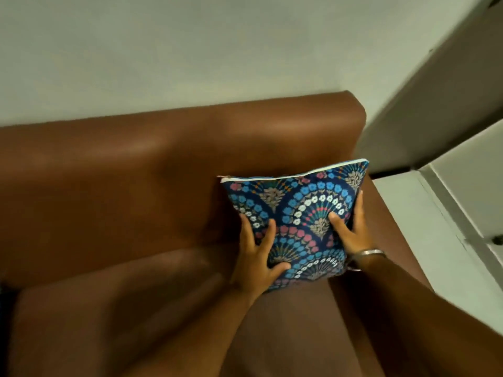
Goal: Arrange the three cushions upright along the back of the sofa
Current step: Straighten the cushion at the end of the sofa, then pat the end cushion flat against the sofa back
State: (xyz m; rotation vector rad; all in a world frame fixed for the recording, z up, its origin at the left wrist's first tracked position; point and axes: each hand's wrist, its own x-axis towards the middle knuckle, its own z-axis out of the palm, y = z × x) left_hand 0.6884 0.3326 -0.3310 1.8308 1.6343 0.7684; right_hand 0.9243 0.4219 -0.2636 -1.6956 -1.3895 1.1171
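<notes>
A dark blue cushion (298, 213) with a fan and flower pattern stands upright against the back of the brown leather sofa (136, 164), at its right end. My left hand (258, 257) grips the cushion's lower left side, thumb across the front. My right hand (351, 227), with a metal bangle at the wrist, holds the cushion's right edge, its thumb pressed on the front. Only this one cushion is in view.
A pale wall (190, 50) rises behind the sofa. A white tiled floor (424, 227) and a white cabinet or door edge (462, 170) lie to the right of the sofa's end. The sofa seat (109, 308) stretches to the left.
</notes>
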